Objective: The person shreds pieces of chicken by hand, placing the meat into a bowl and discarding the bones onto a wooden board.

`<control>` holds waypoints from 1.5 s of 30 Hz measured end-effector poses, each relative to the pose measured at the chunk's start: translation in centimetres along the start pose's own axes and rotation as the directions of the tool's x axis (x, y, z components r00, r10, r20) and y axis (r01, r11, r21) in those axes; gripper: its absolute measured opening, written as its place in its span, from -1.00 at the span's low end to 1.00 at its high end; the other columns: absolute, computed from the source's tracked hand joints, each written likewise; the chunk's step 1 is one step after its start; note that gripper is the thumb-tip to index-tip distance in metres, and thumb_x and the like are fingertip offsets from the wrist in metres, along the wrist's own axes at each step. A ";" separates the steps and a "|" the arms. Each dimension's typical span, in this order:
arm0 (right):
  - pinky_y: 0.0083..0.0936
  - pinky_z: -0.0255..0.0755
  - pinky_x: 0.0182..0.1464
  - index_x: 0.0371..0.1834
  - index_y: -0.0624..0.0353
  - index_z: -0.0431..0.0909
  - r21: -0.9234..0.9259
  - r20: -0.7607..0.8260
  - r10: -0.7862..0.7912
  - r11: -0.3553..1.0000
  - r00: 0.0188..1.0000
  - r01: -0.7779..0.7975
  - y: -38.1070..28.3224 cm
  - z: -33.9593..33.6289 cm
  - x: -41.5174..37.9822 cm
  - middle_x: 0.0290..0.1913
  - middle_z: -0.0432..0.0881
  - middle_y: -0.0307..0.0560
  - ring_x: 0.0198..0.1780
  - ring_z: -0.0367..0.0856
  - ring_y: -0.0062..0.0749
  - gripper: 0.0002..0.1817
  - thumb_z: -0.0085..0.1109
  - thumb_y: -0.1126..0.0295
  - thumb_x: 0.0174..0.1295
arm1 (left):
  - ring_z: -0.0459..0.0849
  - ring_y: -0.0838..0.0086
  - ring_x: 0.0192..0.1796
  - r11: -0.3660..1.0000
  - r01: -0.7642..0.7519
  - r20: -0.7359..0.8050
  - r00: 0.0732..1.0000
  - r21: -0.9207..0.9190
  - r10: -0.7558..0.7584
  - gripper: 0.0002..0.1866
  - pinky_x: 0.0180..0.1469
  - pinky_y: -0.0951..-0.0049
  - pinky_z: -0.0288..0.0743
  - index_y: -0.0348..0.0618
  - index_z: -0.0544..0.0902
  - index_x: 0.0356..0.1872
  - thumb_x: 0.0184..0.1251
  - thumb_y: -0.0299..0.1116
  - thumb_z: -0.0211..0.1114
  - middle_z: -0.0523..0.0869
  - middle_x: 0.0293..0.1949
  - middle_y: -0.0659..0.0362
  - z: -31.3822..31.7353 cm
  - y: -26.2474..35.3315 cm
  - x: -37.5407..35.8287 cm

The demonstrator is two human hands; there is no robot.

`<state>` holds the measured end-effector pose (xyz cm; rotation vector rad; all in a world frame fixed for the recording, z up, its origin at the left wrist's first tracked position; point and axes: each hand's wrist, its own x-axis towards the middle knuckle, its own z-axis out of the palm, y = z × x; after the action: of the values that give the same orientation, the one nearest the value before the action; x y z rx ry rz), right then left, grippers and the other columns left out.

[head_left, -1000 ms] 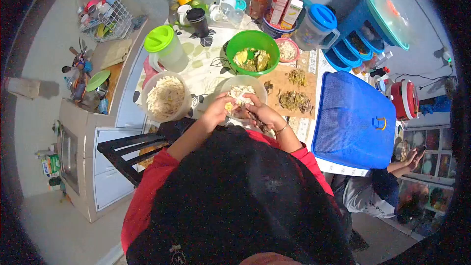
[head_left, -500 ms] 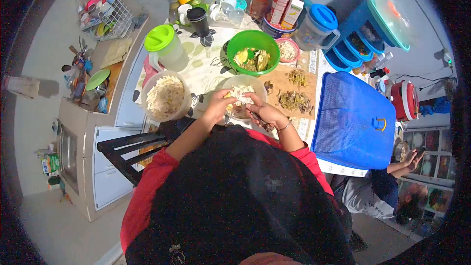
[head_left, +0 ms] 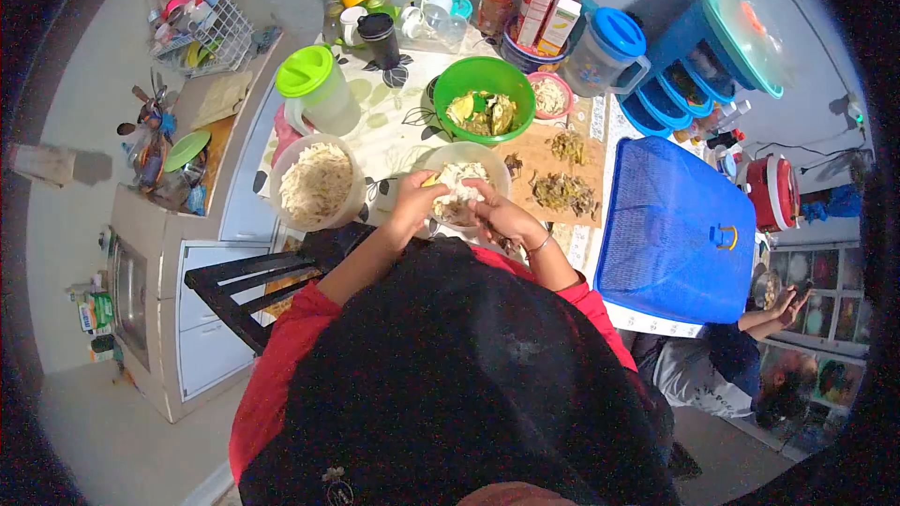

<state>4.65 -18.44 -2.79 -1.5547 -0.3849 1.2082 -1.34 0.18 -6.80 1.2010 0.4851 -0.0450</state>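
Both hands meet over a translucent bowl that holds pale, shredded food. Between the thumb and fingers of my left hand is a yellowish piece of food. My right hand is closed, its thumb and fingertips at the pale shreds, with dark brown scraps showing under the palm. To the left stands a tub of pale shreds. Beyond the hands, a green bowl carries yellow-green chunks. Brown scraps lie in heaps on brown paper at the right.
A blue mesh food cover takes up the table's right side. A lime-lidded pitcher, a black tumbler and a blue-lidded pitcher stand farther back. A black chair is at left. Another person sits at lower right.
My right hand's fingers have shifted slightly over the pale shreds, and the dark scraps under its palm sit a little lower. My left hand stays nearly in place.
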 end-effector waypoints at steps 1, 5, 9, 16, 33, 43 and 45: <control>-0.68 0.19 -0.71 0.33 -0.12 0.10 0.061 -0.046 -0.019 0.998 0.999 0.021 0.7 -0.7 0.5 -0.55 0.38 -0.27 -0.70 0.32 -0.63 -0.57 -0.17 0.32 0.42 | 0.66 0.42 -0.26 1.000 0.006 -0.009 1.000 -0.006 -0.006 -0.69 -0.19 0.47 0.56 -0.41 0.55 -0.09 0.08 -0.58 0.23 0.68 -0.23 0.06 0.3 0.2 -0.1; -0.67 0.22 -0.68 0.32 -0.08 0.11 0.236 -0.033 0.026 0.971 0.999 -0.017 0.0 -0.4 0.0 -0.54 0.41 -0.27 -0.67 0.33 -0.62 -0.56 -0.13 0.32 0.40 | 0.66 0.43 -0.27 1.000 0.014 -0.005 1.000 -0.026 -0.014 -0.70 -0.19 0.48 0.55 -0.40 0.55 -0.09 0.10 -0.58 0.18 0.68 -0.23 0.08 0.1 0.4 -0.3; -0.70 0.20 -0.65 0.20 -0.06 0.15 0.267 -0.023 0.009 0.964 1.000 -0.002 0.2 -0.4 0.3 -0.53 0.43 -0.24 -0.62 0.35 -0.61 -0.64 -0.09 0.34 0.37 | 0.65 0.49 -0.34 0.999 -0.010 0.015 1.000 -0.049 0.011 -0.73 -0.26 0.52 0.55 -0.41 0.58 -0.12 0.13 -0.54 0.19 0.68 -0.28 0.09 0.1 0.6 -0.3; -0.69 0.17 -0.66 0.18 -0.10 0.10 0.543 0.100 -0.061 0.839 0.993 -0.003 -0.4 0.3 -0.4 -0.48 0.44 -0.18 -0.66 0.32 -0.55 -0.68 -0.16 0.35 0.40 | 0.63 0.47 -0.19 1.000 0.012 0.032 0.999 -0.011 -0.011 -0.70 -0.20 0.49 0.53 -0.33 0.55 -0.05 0.15 -0.55 0.16 0.67 -0.20 0.12 -0.2 -0.3 0.4; -0.64 0.20 -0.73 0.20 -0.05 0.12 0.397 -0.122 0.037 0.918 0.992 0.015 -0.1 -0.4 1.3 -0.53 0.43 -0.24 -0.68 0.33 -0.57 -0.62 -0.07 0.31 0.36 | 0.63 0.50 -0.26 0.977 0.039 -0.048 0.998 -0.209 -0.050 -0.75 -0.16 0.52 0.51 -0.37 0.60 -0.18 0.06 -0.63 0.21 0.67 -0.29 0.12 -0.6 0.2 0.8; -0.67 0.18 -0.70 0.24 -0.12 0.13 0.385 0.070 0.030 0.921 0.997 -0.055 0.5 0.0 1.6 -0.52 0.38 -0.24 -0.69 0.29 -0.59 -0.63 -0.13 0.30 0.41 | 0.66 0.41 -0.25 1.000 0.022 -0.059 0.998 -0.016 -0.022 -0.66 -0.22 0.45 0.56 -0.39 0.51 -0.05 0.11 -0.51 0.23 0.65 -0.23 0.07 -0.2 1.4 0.4; -0.67 0.18 -0.70 0.27 -0.11 0.12 0.286 -0.025 0.021 0.958 0.999 -0.012 0.4 -0.5 1.9 -0.53 0.38 -0.24 -0.69 0.29 -0.60 -0.62 -0.15 0.31 0.41 | 0.65 0.42 -0.28 0.997 0.031 -0.034 0.999 -0.076 -0.033 -0.68 -0.24 0.45 0.56 -0.39 0.53 -0.07 0.11 -0.52 0.22 0.65 -0.26 0.08 -0.3 0.8 0.8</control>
<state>5.74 -17.41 -4.07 -1.3248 -0.1690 1.1959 -0.47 0.90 -6.44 1.1214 0.5327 -0.0327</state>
